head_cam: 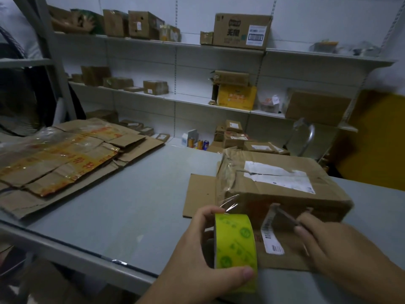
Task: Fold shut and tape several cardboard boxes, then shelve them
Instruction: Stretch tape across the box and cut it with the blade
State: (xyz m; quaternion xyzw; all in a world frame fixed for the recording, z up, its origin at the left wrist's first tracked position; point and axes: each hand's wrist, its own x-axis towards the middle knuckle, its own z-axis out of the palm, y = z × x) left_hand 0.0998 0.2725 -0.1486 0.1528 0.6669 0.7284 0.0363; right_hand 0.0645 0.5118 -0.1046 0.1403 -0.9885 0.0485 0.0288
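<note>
At box [285, 194] edge, left fingers [236, 274] around tape roll [235, 242], right fingers [306, 230] tight on dark strip [287, 216].

Bare left hand [198, 249], bare right hand [338, 245], forearms uncovered to the frame edge, short fingernails

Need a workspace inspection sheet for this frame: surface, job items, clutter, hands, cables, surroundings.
Surface: grey table, smooth top.
Job's things: cardboard box on the table's right, top closed, white labels on it; a flat cardboard sheet lies under it; clear tape runs from the yellow-green tape roll to the box's left end.
Clutter: flattened cardboard stacked at the table's left.
Hands: left hand grips the tape roll; right hand pinches a thin dark tool, type unclear, against the box's near side.
Cables: nothing seen.
Surroundings: white shelves behind hold many boxes; cans on the lowest shelf.
</note>
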